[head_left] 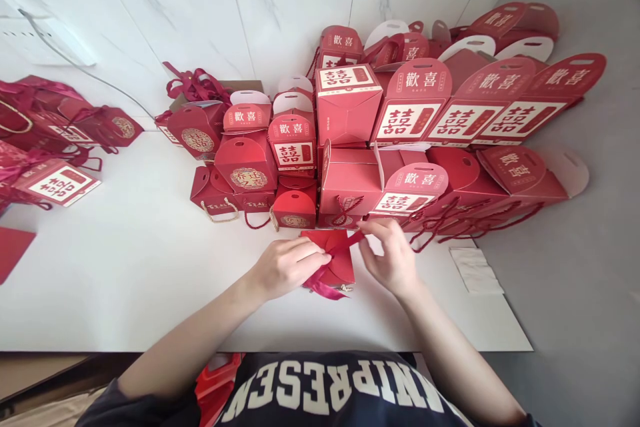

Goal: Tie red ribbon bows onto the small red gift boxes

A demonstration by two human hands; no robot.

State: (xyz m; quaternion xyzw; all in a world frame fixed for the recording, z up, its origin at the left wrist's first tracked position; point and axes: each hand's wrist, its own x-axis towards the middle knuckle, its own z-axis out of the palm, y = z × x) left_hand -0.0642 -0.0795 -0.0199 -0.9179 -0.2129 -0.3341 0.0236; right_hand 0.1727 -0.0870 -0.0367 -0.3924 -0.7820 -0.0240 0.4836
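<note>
A small red gift box [343, 267] stands on the white table in front of me, with a dark pink ribbon [327, 288] across its top. My left hand [286, 267] is closed over the box's left side, its fingertips pinching the ribbon near the middle of the lid. Up and to the right, my right hand [391, 255] pinches another stretch of the ribbon between thumb and forefinger, and that stretch runs taut from the lid's centre. One loose ribbon tail hangs over the box's front edge.
Stacked red gift boxes [420, 110] with handle flaps and cords rise just behind the box. More red boxes [63, 181] lie at the left. A white tissue packet [476, 270] rests near the right wall. The white table's [165, 307] front edge is close to my body.
</note>
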